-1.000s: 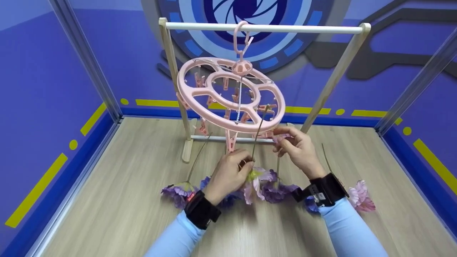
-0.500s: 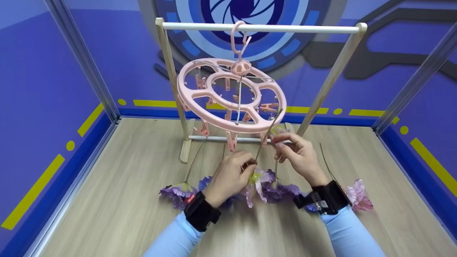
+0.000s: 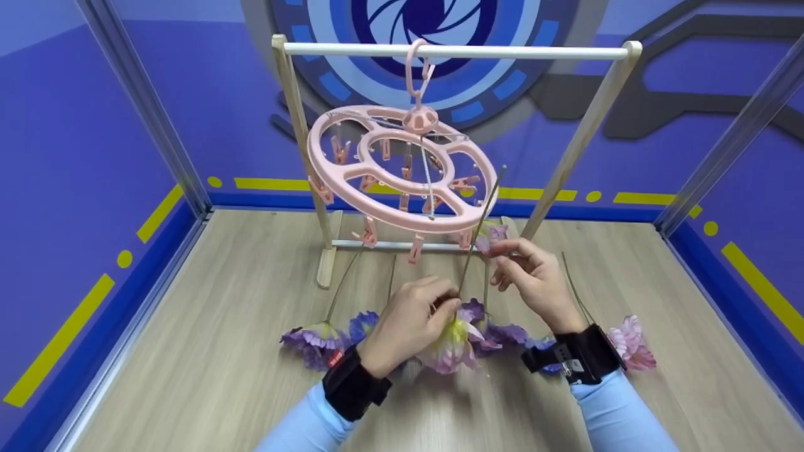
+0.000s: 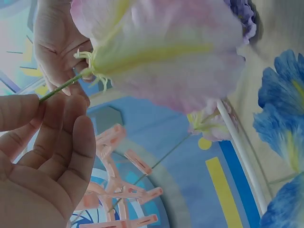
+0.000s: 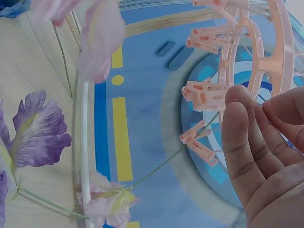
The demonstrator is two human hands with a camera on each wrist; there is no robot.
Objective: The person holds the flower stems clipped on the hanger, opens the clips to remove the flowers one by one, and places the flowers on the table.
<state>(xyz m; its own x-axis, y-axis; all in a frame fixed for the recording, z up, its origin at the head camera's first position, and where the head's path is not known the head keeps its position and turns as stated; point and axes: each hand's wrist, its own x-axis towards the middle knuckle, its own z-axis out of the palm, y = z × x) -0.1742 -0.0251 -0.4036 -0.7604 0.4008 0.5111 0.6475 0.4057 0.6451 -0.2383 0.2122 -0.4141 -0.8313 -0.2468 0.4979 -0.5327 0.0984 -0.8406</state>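
My left hand (image 3: 414, 317) pinches the thin green stem (image 3: 480, 232) of a pale pink artificial flower (image 3: 452, 351) between thumb and fingers. Its bloom (image 4: 161, 57) hangs downward and fills much of the left wrist view, while the stem rises in front of the hanger's right side. My right hand (image 3: 534, 279) is loosely curled beside the hanger, with nothing showing in its fingers (image 5: 237, 133). Close to them in the head view is another pink flower (image 5: 109, 204), hanging head down with its stem running up to a pink clip (image 5: 199, 142).
A round pink clip hanger (image 3: 389, 216) hangs tilted from the white bar (image 3: 515, 53) of a wooden rack, with several clips beneath. On the table lie purple flowers (image 3: 314, 345), blue flowers (image 3: 364, 323) and a pink one (image 3: 634, 345). Blue panels stand around the table.
My left hand has lowered slightly and moved right; the held stem's top now leans further right. The hanger has turned a little. My right hand has shifted slightly down and right.
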